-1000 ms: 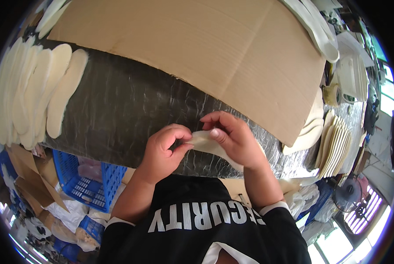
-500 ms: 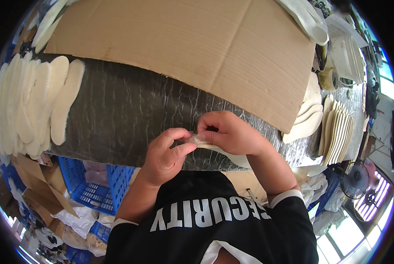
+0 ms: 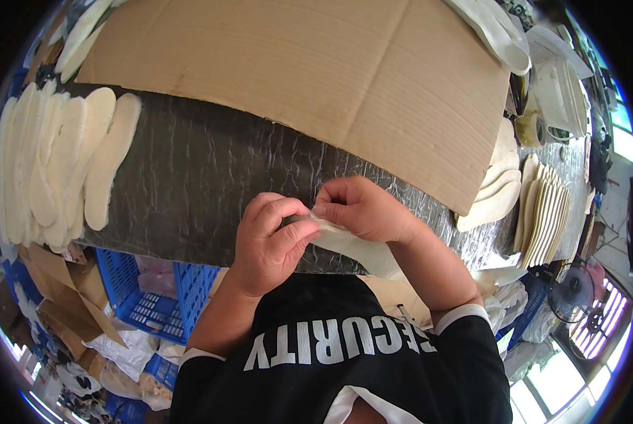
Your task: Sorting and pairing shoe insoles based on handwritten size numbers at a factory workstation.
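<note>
Dark table [image 3: 196, 184], cardboard [image 3: 295, 63] across its far part. Pale insole [image 3: 355, 247] at the near edge, left hand's [image 3: 270, 237] grip pinching its end, right hand [image 3: 362, 208] pinching alongside. Uneven tugging could tear it; a loosened pinch, let it slip off.

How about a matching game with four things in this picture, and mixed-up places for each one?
1. Cream, sole-shaped piece
2. Blue plastic basket
3. Flat brown cardboard sheet
4. Round yellowish tape roll

A. Top middle of the picture
B. Lower left, past the dark table's near edge
C. Upper right
D. Held by the left hand and right hand

Pairs: 1-D, 2-B, 3-A, 4-C
</note>
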Action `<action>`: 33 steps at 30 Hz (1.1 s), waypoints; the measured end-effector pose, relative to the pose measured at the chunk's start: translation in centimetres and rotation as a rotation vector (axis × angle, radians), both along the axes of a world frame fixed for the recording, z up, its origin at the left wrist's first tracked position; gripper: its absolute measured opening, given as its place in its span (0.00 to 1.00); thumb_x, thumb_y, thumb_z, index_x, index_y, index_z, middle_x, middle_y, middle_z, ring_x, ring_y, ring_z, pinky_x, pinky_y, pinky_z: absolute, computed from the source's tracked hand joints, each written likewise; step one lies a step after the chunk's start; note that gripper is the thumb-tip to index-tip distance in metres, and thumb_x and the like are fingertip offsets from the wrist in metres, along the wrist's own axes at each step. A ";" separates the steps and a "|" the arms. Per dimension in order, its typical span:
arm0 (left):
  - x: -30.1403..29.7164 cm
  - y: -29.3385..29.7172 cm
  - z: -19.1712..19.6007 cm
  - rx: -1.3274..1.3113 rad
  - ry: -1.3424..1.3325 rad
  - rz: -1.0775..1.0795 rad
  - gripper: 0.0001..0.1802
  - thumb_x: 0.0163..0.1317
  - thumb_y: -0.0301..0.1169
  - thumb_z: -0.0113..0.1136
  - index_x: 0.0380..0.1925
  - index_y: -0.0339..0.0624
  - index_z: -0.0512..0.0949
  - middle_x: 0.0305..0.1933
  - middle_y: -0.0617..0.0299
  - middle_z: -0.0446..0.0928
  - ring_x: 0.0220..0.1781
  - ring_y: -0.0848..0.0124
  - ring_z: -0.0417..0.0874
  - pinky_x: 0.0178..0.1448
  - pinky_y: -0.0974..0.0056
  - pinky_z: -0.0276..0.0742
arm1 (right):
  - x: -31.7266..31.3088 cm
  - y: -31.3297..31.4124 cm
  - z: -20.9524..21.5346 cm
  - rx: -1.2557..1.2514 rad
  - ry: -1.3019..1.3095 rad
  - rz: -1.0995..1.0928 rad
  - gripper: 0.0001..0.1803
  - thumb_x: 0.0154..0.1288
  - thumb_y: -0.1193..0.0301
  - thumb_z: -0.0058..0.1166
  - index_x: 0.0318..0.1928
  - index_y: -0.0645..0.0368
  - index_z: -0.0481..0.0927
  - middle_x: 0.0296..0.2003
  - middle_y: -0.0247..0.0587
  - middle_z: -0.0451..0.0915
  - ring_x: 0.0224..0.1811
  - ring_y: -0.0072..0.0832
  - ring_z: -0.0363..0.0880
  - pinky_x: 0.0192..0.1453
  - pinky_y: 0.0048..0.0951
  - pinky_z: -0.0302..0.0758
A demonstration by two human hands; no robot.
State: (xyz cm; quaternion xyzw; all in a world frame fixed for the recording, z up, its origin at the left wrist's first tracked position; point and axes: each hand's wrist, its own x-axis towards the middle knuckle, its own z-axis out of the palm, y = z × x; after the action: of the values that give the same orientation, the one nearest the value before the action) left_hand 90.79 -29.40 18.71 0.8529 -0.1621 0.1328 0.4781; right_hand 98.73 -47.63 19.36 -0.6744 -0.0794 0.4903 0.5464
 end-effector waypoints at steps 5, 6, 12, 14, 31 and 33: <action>-0.5 0.0 -0.1 -0.036 0.040 -0.038 0.12 0.41 0.24 0.71 0.27 0.44 0.78 0.36 0.65 0.76 0.39 0.62 0.75 0.44 0.59 0.70 | -0.6 0.1 -1.1 -0.060 -0.179 -0.100 0.12 0.65 0.67 0.54 0.31 0.64 0.79 0.24 0.34 0.76 0.27 0.18 0.70 0.33 0.26 0.70; -0.8 -0.2 0.1 -0.003 0.067 -0.082 0.11 0.41 0.25 0.71 0.26 0.44 0.78 0.35 0.65 0.76 0.39 0.62 0.75 0.46 0.59 0.69 | -0.4 0.0 -1.2 -0.059 -0.178 -0.102 0.12 0.65 0.67 0.54 0.31 0.64 0.79 0.24 0.34 0.76 0.27 0.18 0.70 0.33 0.26 0.70; -0.2 0.0 -0.2 0.012 0.086 -0.031 0.09 0.47 0.26 0.70 0.25 0.41 0.77 0.32 0.63 0.77 0.39 0.61 0.74 0.46 0.60 0.70 | 0.1 0.1 -1.6 -0.015 0.079 -0.113 0.12 0.66 0.66 0.54 0.31 0.63 0.80 0.22 0.29 0.74 0.26 0.16 0.69 0.30 0.24 0.69; 0.2 0.0 -0.1 -0.003 0.156 0.029 0.08 0.46 0.27 0.70 0.26 0.45 0.79 0.31 0.66 0.79 0.37 0.64 0.76 0.46 0.61 0.67 | 0.1 0.1 -1.7 -0.004 0.094 -0.100 0.10 0.67 0.68 0.54 0.31 0.61 0.79 0.23 0.25 0.74 0.27 0.13 0.67 0.31 0.21 0.68; -0.4 0.2 -0.7 -0.205 0.456 0.028 0.07 0.51 0.21 0.68 0.29 0.39 0.79 0.36 0.59 0.78 0.38 0.64 0.79 0.43 0.65 0.75 | -0.6 0.1 -0.4 0.058 0.061 -0.248 0.17 0.64 0.60 0.60 0.30 0.64 0.80 0.22 0.34 0.76 0.27 0.19 0.70 0.33 0.25 0.71; -0.5 0.3 -0.9 -0.264 0.467 0.075 0.07 0.51 0.20 0.68 0.29 0.38 0.79 0.35 0.58 0.78 0.38 0.67 0.80 0.42 0.67 0.76 | -0.7 -0.8 -0.1 0.054 -0.162 -0.220 0.16 0.59 0.61 0.66 0.35 0.63 0.81 0.29 0.34 0.79 0.32 0.22 0.74 0.38 0.26 0.73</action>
State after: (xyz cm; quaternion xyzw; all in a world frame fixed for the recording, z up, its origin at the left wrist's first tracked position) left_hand 90.30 -29.10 17.80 0.7962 0.0030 -0.0299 0.6042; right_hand 98.03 -48.47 19.23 -0.7012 -0.0620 0.3692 0.6067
